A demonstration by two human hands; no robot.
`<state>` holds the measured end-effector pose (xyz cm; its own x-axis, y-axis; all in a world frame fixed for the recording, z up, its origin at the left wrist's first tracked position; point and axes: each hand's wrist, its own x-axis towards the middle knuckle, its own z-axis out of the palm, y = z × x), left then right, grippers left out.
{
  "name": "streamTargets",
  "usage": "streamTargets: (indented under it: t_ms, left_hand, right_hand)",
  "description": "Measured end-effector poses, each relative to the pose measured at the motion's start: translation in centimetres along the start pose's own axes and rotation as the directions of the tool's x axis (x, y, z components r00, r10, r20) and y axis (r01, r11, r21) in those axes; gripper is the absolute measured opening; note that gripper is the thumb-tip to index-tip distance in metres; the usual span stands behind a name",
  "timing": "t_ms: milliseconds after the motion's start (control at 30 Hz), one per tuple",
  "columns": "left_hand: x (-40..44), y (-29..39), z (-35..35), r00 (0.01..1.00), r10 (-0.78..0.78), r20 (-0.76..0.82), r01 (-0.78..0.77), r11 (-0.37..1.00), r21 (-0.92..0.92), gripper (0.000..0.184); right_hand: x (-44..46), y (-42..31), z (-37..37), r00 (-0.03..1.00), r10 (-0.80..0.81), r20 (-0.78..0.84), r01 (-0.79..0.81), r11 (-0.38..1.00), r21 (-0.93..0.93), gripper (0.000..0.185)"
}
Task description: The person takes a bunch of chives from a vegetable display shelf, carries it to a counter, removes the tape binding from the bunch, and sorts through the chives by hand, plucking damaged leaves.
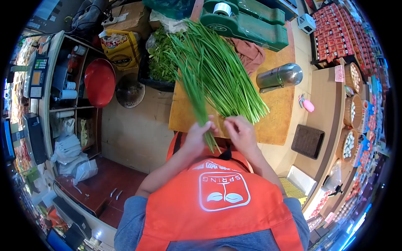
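A large pile of long green stalks (226,71) lies fanned across the wooden table (280,121), its cut ends toward me. My left hand (201,134) is closed around a smaller bunch of stalks (196,94), whose ends stick out below the fingers near my red apron (217,221). The upper part of that bunch overlaps the pile and is slightly blurred. Close to the pile's lower ends, my right hand (240,130) has its fingers pinched together. Whatever is between those fingertips is too small to make out.
A metal flask (279,77) lies on the table's right side, near a brown cloth (250,54) and a green tape dispenser (247,25). A black crate of leafy greens (161,62) stands at the left. Shelves with a red bowl (100,83) are further left; egg baskets (349,144) line the right.
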<state>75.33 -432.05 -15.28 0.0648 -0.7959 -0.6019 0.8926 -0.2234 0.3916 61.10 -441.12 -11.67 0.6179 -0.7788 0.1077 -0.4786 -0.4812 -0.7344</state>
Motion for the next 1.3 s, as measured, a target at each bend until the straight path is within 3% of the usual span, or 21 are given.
streamTargets:
  t_ms: [167,267,367,467,567,633,700,767,867,1033,1133,1233,1300]
  left_hand:
    - [-3.2,2.0,0.7,0.969,0.242,0.053,-0.244,0.969,0.036,0.025]
    - [-3.4,2.6,0.9,0.967,0.255,0.028,-0.254,0.967,-0.026,0.027]
    - [-1.7,1.7,-0.6,0.994,0.104,0.017,-0.104,0.995,0.005,0.029]
    - [-0.9,0.9,-1.5,0.999,0.021,0.044,-0.021,1.000,-0.006,0.029]
    - [-0.6,0.7,-1.3,0.998,-0.043,0.052,0.045,0.998,-0.035,0.030]
    - [-0.6,1.1,-0.4,0.994,-0.095,0.048,0.097,0.994,-0.042,0.033]
    - [-0.3,1.1,0.8,0.991,-0.113,0.067,0.115,0.993,-0.033,0.031]
    - [0.5,0.6,1.1,0.984,-0.116,0.132,0.117,0.993,0.006,0.029]
    - [0.8,0.0,2.2,0.977,-0.024,0.214,0.036,0.998,-0.050,0.031]
    - [0.3,0.7,2.5,0.979,-0.029,0.204,0.037,0.999,-0.033,0.033]
    - [0.2,0.7,2.4,0.988,-0.037,0.150,0.038,0.999,0.000,0.032]
    - [0.5,0.5,2.2,0.995,-0.017,0.098,0.014,0.999,0.031,0.030]
    - [0.5,0.5,2.2,0.997,-0.010,0.075,0.008,1.000,0.025,0.029]
  right_hand:
    - [1.1,1.8,-1.4,0.964,0.248,-0.092,-0.265,0.888,-0.376,0.018]
    - [1.1,2.0,-1.9,0.954,0.292,-0.066,-0.291,0.853,-0.433,0.023]
    - [1.1,2.2,-1.6,0.966,0.248,-0.072,-0.253,0.851,-0.460,0.021]
    - [1.5,2.7,-2.0,0.914,0.402,-0.050,-0.392,0.849,-0.354,0.020]
    - [0.9,5.6,-2.2,0.908,0.416,-0.042,-0.414,0.909,0.040,0.016]
    - [1.6,4.1,-3.7,0.806,0.568,0.168,-0.587,0.728,0.354,0.012]
    - [1.9,3.0,-4.5,0.730,0.585,0.352,-0.667,0.498,0.554,0.009]
    - [1.5,2.0,-4.2,0.705,0.529,0.472,-0.676,0.302,0.672,0.007]
    - [0.6,0.8,-2.8,0.673,0.452,0.585,-0.717,0.207,0.665,0.007]
    - [-0.1,0.0,-1.3,0.705,0.464,0.537,-0.688,0.261,0.678,0.008]
    - [-0.4,-0.4,-0.9,0.745,0.464,0.479,-0.656,0.376,0.655,0.010]
    - [-1.0,0.3,0.3,0.849,0.398,0.347,-0.526,0.574,0.628,0.011]
    - [-1.1,0.6,0.8,0.846,0.411,0.339,-0.532,0.616,0.581,0.011]
